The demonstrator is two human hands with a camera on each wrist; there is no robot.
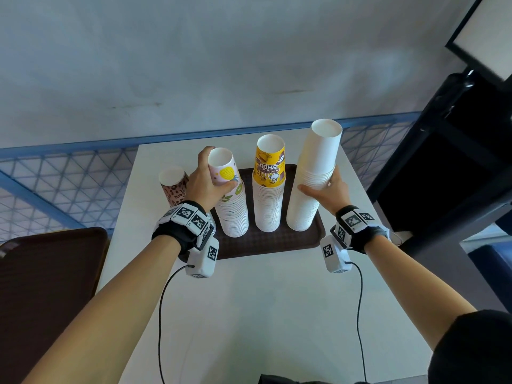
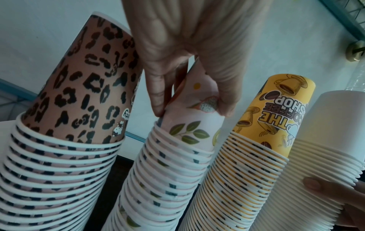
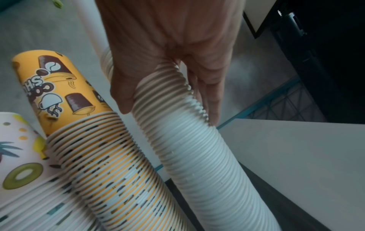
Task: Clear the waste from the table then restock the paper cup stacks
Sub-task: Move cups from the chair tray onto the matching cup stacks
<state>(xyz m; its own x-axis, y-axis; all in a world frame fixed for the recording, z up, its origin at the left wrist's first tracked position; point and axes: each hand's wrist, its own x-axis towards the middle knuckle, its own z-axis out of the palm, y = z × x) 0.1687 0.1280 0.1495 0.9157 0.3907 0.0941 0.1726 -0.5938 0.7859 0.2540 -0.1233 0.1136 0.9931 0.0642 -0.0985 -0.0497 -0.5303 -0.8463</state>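
Note:
Several upside-down paper cup stacks stand on a brown tray (image 1: 277, 242). My left hand (image 1: 206, 178) grips the top cup of the fruit-print stack (image 1: 231, 198); its fingers (image 2: 158, 93) wrap the pink cup (image 2: 197, 112). My right hand (image 1: 327, 189) grips the tall white stack (image 1: 313, 184) partway up, thumb and fingers (image 3: 211, 100) round the ribbed rims (image 3: 177, 109). Between them stands the yellow coffee-shop stack (image 1: 268, 187). A leopard-print stack (image 1: 173, 187) is left of my left hand.
The tray sits at the far half of a white table (image 1: 263, 300). A dark brown tray or chair (image 1: 47, 286) lies at the left edge. Blue mesh railing (image 1: 69, 173) runs behind the table. Black furniture (image 1: 443, 162) stands at the right.

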